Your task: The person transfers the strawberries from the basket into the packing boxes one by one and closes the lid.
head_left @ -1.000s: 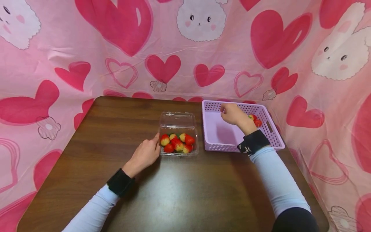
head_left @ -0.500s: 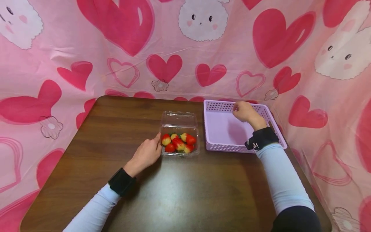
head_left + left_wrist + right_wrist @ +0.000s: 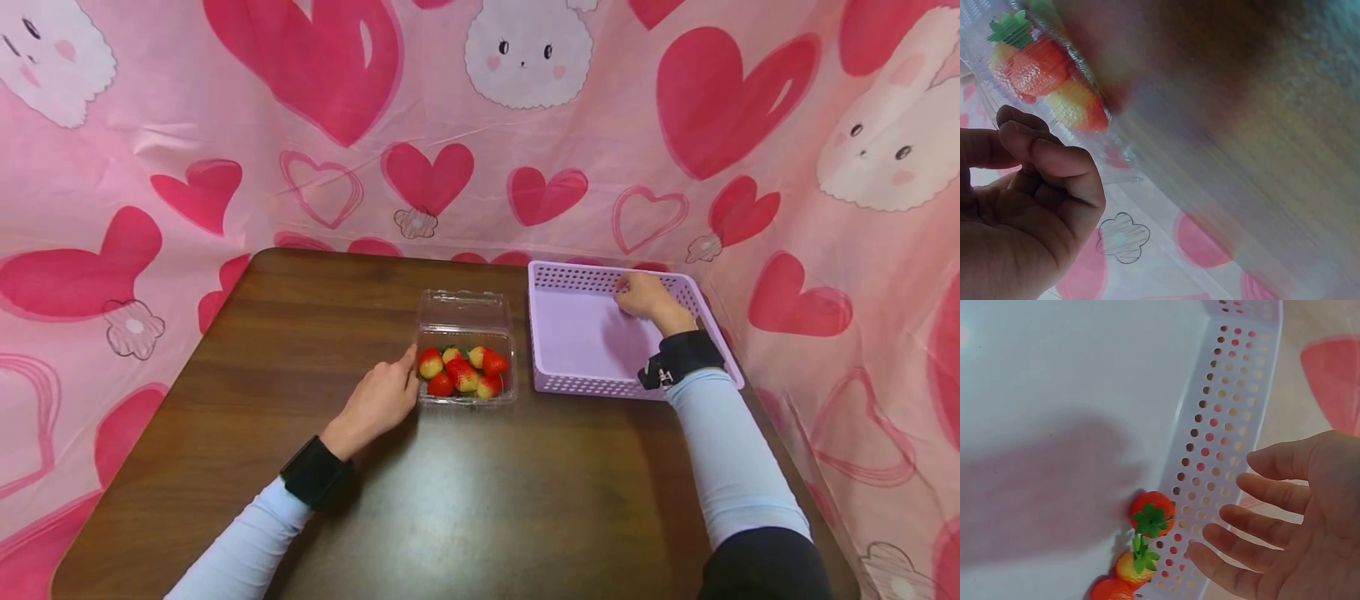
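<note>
A clear plastic clamshell box [image 3: 467, 402] stands on the table with its lid up. Several red and yellow strawberries [image 3: 462, 375] lie in it. My left hand [image 3: 378, 396] is at the box's left side, index fingertip right at the wall. In the left wrist view its other fingers bend loosely and hold nothing visible. My right hand [image 3: 647, 297] hovers over the right part of the lilac basket [image 3: 581, 333]. Its fingers are spread and relaxed with nothing in them, near the perforated wall. The right wrist view shows strawberries [image 3: 1152, 515] along that wall, hidden by my arm from the head.
Under everything is a dark brown wooden table [image 3: 465, 500]. The basket stands near its back right corner, just right of the box. A pink cloth [image 3: 337, 108] with hearts and rabbits hangs behind and along the sides.
My right hand has moved rightward over the basket, lowering slightly in the last half second. The strawberries in the basket, visible earlier from the head, are now covered. My left hand stays at the box.
</note>
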A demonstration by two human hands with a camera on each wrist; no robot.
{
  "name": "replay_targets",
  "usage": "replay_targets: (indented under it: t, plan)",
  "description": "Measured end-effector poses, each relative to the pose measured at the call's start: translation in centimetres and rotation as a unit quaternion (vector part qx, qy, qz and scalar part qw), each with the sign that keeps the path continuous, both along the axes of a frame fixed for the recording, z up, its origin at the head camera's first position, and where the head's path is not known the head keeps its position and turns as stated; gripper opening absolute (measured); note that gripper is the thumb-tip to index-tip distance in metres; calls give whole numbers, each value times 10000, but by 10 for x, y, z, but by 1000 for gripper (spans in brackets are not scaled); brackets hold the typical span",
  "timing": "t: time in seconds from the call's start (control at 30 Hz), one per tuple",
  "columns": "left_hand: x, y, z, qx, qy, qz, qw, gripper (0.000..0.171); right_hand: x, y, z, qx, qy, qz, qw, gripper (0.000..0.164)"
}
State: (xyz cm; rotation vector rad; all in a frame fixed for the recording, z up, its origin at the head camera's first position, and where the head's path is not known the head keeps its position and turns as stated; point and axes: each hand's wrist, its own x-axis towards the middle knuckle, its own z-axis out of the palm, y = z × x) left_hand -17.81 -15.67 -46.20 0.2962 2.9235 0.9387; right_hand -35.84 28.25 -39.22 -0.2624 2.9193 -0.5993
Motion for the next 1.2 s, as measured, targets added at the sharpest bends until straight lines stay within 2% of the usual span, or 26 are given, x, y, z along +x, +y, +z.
replay_targets:
  t: [0.23, 0.47, 0.63, 0.8, 1.0, 1.2]
  plan:
    - [0, 0, -1, -9, 77, -11, 10000, 58, -2, 4, -2, -187, -456, -131, 9987, 44]
    - [1, -2, -1, 39, 97, -24, 9999, 58, 0, 7, 0, 148, -894, 32, 9959, 57]
    - [1, -2, -2, 60, 81, -23, 9999, 58, -2, 10, -3, 251, -1204, 73, 9924, 59]
    - [0, -3, -3, 78, 44, -15, 10000, 58, -5, 11, -9, 355, -1163, 363, 9919, 57]
    - [0, -3, -2, 116, 21, -21, 9999, 58, -11, 15, -15, 430, -852, 654, 9933, 61]
    - [1, -3, -2, 123, 47, -20, 9999, 58, -7, 10, -11, 295, -1039, 310, 9937, 61]
